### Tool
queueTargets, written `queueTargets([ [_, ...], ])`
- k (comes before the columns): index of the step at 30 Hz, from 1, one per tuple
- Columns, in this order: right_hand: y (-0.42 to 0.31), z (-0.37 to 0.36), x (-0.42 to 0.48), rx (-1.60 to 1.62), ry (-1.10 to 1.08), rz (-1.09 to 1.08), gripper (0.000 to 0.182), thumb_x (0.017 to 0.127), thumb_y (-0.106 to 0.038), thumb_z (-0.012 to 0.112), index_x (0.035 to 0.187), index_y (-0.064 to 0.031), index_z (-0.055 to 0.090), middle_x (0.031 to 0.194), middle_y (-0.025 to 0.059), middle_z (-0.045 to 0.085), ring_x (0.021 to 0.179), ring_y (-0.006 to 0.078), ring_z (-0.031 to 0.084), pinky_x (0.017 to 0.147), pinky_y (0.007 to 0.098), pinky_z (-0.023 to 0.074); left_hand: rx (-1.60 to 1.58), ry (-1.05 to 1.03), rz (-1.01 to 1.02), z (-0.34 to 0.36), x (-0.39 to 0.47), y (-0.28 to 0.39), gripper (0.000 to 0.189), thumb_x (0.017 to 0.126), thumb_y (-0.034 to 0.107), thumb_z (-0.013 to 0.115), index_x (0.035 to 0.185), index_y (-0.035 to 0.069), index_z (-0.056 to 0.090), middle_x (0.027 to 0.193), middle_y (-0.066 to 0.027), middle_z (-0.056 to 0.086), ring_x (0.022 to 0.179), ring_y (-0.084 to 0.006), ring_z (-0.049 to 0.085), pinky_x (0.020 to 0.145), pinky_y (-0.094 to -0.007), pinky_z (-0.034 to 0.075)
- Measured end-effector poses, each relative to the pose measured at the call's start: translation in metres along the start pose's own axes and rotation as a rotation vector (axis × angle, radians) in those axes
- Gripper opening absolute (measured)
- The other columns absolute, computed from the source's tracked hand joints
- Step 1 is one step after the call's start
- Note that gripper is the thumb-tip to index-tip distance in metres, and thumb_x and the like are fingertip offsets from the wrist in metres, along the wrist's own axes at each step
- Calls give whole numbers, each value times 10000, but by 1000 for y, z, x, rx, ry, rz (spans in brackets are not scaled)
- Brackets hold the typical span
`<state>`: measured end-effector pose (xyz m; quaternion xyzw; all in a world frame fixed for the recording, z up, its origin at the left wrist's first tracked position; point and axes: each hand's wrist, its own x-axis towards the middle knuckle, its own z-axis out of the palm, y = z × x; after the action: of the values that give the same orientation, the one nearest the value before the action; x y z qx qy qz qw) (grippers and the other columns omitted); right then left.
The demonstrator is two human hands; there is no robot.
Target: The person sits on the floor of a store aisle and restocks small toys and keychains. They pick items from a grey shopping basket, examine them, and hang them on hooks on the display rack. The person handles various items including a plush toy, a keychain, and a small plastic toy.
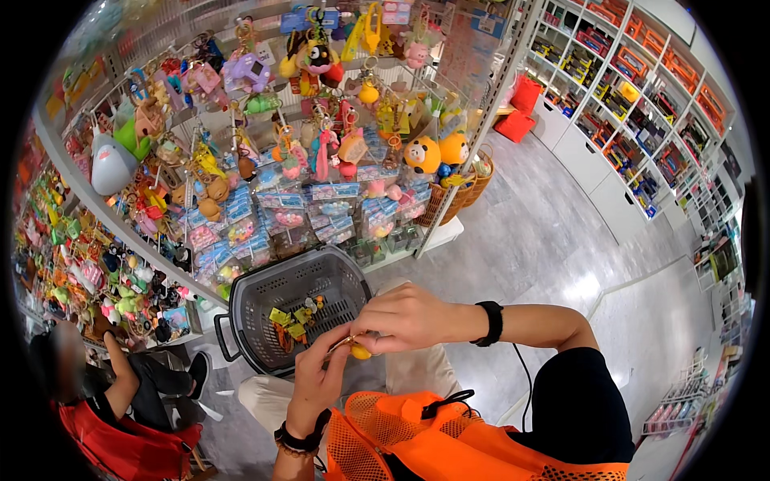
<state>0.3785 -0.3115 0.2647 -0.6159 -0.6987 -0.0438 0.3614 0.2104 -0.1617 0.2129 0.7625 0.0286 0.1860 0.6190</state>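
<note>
Both of my hands meet above the near right part of a grey plastic shopping basket [243, 312]. Between the fingertips of my left hand [319, 370] and my right hand [409, 318] is a small keychain with a yellow charm [361, 352]. Its metal ring and clasp are pinched by the left thumb and fingers, while the right fingers cover part of it. Inside the basket lie several small keychains [295, 327] with yellow tags, orange straps and yellow charms. The basket's black handle [224, 338] hangs out at its left side.
A wire display rack [72, 180] of hanging keychains, plush charms and bagged trinkets [334, 192] rises beyond the basket. At its right end stands a wicker basket [475, 186]. Another person in a red vest [129, 442] sits at left. White cubby shelves [631, 78] line the right.
</note>
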Motion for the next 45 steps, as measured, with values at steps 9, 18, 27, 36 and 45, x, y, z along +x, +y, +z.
queueTargets([
  [9,4,9,-11,106,91,59,126,874,-170,717,937,-68,677,787,74,684,644,266,665,547,360,530,-89,2,-84,-1,-2,3,307,1055,78,492,1334,-26,572,1125,-93,701,957,-120,673,827,-269,541],
  [18,6,15,-52,173,32,216,120,849,-129,737,938,-73,680,808,66,695,671,266,676,572,358,531,-146,-135,-203,13,3,-3,272,1056,94,494,1290,-10,586,1056,-87,713,882,-113,695,746,-254,559],
  [27,7,24,-67,187,-44,195,112,890,-148,690,981,-83,689,874,53,669,757,259,677,646,370,543,-186,-127,-395,19,-7,-10,277,1045,99,509,1298,4,571,1055,-96,716,812,-118,695,711,-265,553],
  [36,-17,48,-90,307,-42,345,114,864,-35,695,964,-56,645,910,92,659,741,279,668,648,351,549,-212,-127,-401,23,-31,-9,266,1002,65,587,1256,-13,598,1164,-78,668,1074,-135,647,874,-282,560],
  [45,-25,60,-95,376,-102,425,110,919,-35,658,1015,-26,604,982,144,620,852,309,630,747,358,516,-225,-22,-289,35,-58,-25,277,965,42,594,1240,24,625,1120,-75,710,968,-137,700,740,-263,560],
])
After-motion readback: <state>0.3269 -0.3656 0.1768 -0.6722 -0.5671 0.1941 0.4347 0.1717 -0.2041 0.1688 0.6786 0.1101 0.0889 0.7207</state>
